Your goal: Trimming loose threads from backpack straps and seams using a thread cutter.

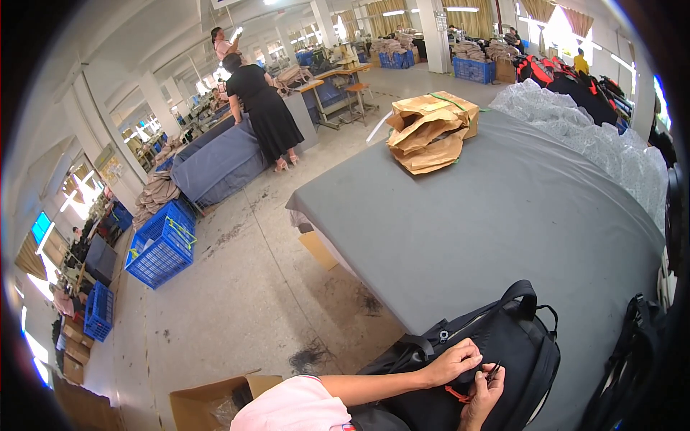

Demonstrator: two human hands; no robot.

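Note:
A black backpack (528, 345) lies at the near edge of the grey-covered table, its top handle pointing away from me. Over its front, my left hand (454, 362) has its fingers curled and pinched together; whatever is between them is too small to make out. Just to the right and nearer, my right hand (484, 399) is closed on a small dark pointed tool (494, 369), its tip poking out past the fingers. Beside that hand a bit of orange cord or strap (456, 394) shows against the black fabric.
An open brown paper bag (431, 129) rests at the table's (445, 237) far end. Clear plastic wrap (589, 129) is heaped along the right. More black bags (625, 352) stand at right. Left are a cardboard box (208, 402), a blue crate (162, 248) and a person in black (262, 108).

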